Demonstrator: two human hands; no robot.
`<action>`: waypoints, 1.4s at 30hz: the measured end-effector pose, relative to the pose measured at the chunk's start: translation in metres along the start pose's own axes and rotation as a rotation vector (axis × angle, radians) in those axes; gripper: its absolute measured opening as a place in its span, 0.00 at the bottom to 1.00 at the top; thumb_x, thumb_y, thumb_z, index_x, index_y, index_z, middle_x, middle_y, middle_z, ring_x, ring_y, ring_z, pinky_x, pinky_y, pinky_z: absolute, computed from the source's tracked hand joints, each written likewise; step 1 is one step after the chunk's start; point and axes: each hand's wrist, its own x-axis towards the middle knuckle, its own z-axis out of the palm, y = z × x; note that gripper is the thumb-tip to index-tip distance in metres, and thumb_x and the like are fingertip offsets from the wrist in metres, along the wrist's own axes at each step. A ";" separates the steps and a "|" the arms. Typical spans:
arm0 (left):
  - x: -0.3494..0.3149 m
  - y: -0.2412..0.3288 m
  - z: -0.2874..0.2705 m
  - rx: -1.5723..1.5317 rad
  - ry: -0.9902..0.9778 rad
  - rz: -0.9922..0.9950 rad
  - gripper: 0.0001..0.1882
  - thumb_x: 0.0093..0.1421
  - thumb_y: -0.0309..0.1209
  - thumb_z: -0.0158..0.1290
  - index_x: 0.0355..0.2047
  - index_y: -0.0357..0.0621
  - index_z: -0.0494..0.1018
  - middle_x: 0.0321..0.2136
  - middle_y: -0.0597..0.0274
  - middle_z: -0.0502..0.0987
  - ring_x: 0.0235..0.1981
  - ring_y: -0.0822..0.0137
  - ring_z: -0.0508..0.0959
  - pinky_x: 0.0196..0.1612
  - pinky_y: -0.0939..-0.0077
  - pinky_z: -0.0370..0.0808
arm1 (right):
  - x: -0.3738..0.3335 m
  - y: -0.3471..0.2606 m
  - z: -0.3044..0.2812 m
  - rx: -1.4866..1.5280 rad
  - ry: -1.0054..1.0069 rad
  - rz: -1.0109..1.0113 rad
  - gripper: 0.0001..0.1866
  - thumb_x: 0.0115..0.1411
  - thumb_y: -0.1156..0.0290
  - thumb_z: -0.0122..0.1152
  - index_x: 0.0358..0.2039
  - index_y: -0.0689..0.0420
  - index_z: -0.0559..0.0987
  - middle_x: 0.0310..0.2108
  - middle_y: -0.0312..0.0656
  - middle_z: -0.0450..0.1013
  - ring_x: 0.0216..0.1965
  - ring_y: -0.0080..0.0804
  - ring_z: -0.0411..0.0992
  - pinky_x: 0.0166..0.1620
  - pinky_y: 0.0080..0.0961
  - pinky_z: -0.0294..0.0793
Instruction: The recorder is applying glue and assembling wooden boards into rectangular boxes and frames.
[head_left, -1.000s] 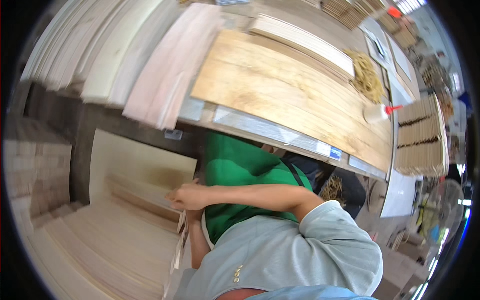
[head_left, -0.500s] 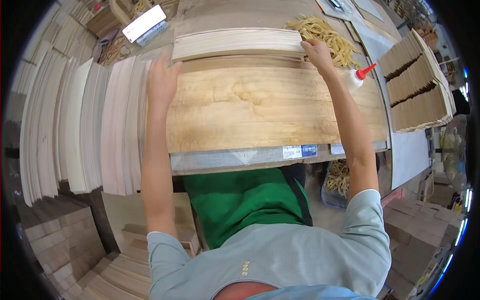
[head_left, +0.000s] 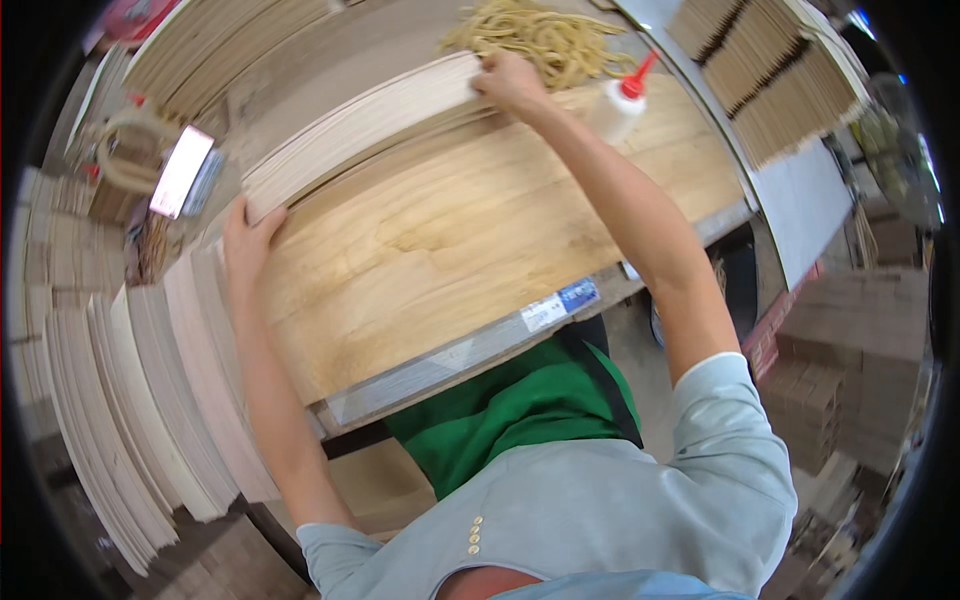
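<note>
A stack of long, narrow, pale wooden slats (head_left: pixel 365 128) lies along the far side of a broad wooden board (head_left: pixel 430 235). My right hand (head_left: pixel 512 85) is closed round the stack's right end, its fingers curled in. At the left end, my left hand (head_left: pixel 248 240) holds the slats between thumb and fingers; part of this grip is blurred. Just right of my right forearm stands a white glue bottle (head_left: pixel 614 112) with a red nozzle. Behind my right hand lies a heap of yellowish rubber bands (head_left: pixel 535 38).
Tall stacks of thin wooden strips (head_left: pixel 150 390) rise at the left of the bench. A lit phone (head_left: pixel 181 172) leans at the far left. More stacked slats (head_left: pixel 215 55) lie at the back, with bundled wood pieces (head_left: pixel 765 75) at the far right.
My view has turned, so the bench now slants and more of its far side shows. My left hand has its thumb against the stack's end; my right hand stays on the other end.
</note>
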 end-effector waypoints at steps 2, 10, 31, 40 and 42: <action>0.000 -0.020 -0.002 -0.281 -0.039 -0.033 0.32 0.50 0.36 0.60 0.52 0.29 0.67 0.46 0.46 0.75 0.46 0.58 0.75 0.49 0.69 0.69 | 0.002 -0.004 0.001 0.043 -0.002 0.042 0.14 0.43 0.66 0.63 0.29 0.63 0.82 0.31 0.54 0.77 0.36 0.45 0.77 0.43 0.34 0.74; 0.005 -0.002 -0.008 -0.346 -0.154 -0.069 0.27 0.52 0.28 0.58 0.51 0.29 0.67 0.43 0.53 0.76 0.41 0.68 0.76 0.46 0.76 0.70 | -0.005 -0.010 -0.023 0.191 -0.015 -0.020 0.18 0.48 0.67 0.64 0.38 0.65 0.80 0.27 0.42 0.77 0.27 0.26 0.73 0.30 0.24 0.71; -0.231 0.043 -0.034 -0.019 -0.084 -0.157 0.30 0.51 0.29 0.58 0.55 0.33 0.65 0.51 0.44 0.69 0.53 0.49 0.67 0.55 0.63 0.63 | -0.230 0.041 -0.089 0.164 -0.347 0.036 0.28 0.50 0.67 0.65 0.50 0.68 0.71 0.42 0.47 0.70 0.43 0.32 0.69 0.48 0.26 0.67; -0.227 0.027 -0.037 0.091 -0.140 -0.116 0.31 0.52 0.29 0.59 0.56 0.36 0.63 0.53 0.48 0.66 0.54 0.51 0.65 0.57 0.63 0.60 | -0.235 0.048 -0.082 -0.157 -0.303 -0.254 0.34 0.44 0.70 0.68 0.53 0.66 0.69 0.46 0.53 0.65 0.50 0.48 0.62 0.54 0.36 0.62; -0.221 0.028 -0.039 0.022 -0.146 -0.117 0.31 0.52 0.29 0.59 0.56 0.37 0.63 0.53 0.48 0.66 0.54 0.52 0.64 0.58 0.63 0.60 | -0.229 0.053 -0.080 -0.201 -0.252 -0.382 0.38 0.43 0.71 0.68 0.56 0.64 0.65 0.54 0.55 0.62 0.57 0.50 0.59 0.59 0.35 0.59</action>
